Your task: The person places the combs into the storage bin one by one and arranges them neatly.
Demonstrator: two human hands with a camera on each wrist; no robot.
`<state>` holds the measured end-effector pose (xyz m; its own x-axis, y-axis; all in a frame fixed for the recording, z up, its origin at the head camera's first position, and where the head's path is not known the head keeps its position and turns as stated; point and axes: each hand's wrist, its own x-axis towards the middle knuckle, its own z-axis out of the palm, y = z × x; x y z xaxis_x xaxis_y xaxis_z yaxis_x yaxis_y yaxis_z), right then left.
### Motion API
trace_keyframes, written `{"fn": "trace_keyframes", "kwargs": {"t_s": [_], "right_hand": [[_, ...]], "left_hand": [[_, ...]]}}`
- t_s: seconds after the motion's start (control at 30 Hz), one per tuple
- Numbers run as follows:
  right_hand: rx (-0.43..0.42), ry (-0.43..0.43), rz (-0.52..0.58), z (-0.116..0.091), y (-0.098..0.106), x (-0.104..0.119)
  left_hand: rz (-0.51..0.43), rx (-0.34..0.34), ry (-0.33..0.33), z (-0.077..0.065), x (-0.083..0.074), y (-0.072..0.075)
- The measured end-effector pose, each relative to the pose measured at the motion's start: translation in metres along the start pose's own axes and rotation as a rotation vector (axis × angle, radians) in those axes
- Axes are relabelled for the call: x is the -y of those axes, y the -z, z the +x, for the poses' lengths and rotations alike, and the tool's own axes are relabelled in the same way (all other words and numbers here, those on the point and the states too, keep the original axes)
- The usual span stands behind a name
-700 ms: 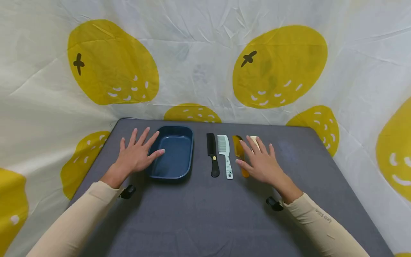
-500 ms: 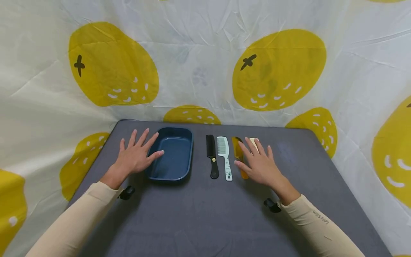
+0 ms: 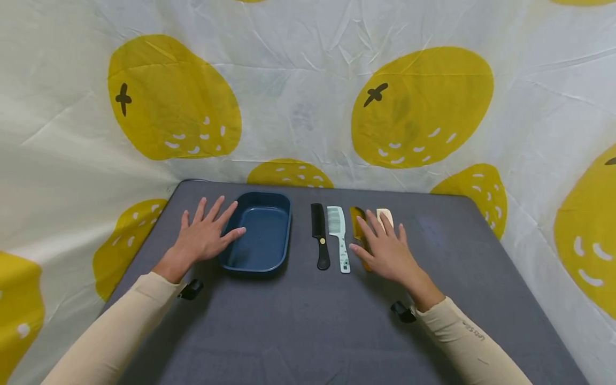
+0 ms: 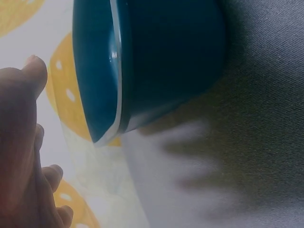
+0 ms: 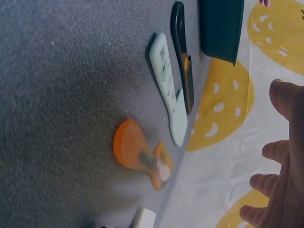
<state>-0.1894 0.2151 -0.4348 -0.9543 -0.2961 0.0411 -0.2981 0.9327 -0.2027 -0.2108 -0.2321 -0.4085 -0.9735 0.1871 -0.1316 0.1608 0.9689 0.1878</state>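
Left hand (image 3: pixel 204 235) is spread wide, holds nothing, hovers at the left side of the bin (image 3: pixel 262 235), thumb above its edge. Bin sits on the counter (image 3: pixel 289 331), left of 3 combs in a row: black comb (image 3: pixel 320 231), mint comb (image 3: pixel 341 235), orange comb (image 5: pixel 129 145). Right hand (image 3: pixel 389 254), also spread, holds nothing, is above the orange comb, apart from it. White item (image 3: pixel 389 218) lies just right, partly hidden by fingers.
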Motion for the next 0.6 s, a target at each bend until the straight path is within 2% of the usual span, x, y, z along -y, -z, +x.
{"fn": "trace_keyframes", "kwargs": {"t_s": [0.2, 0.6], "right_hand": [[-0.005, -0.007, 0.023, 0.005, -0.008, 0.003], [-0.004, 0.001, 0.039, 0.01, -0.016, 0.008]], "left_hand": [[-0.014, -0.004, -0.003, 0.001, 0.004, -0.001], [-0.063, -0.001, 0.018, 0.0, 0.013, -0.013]]}}
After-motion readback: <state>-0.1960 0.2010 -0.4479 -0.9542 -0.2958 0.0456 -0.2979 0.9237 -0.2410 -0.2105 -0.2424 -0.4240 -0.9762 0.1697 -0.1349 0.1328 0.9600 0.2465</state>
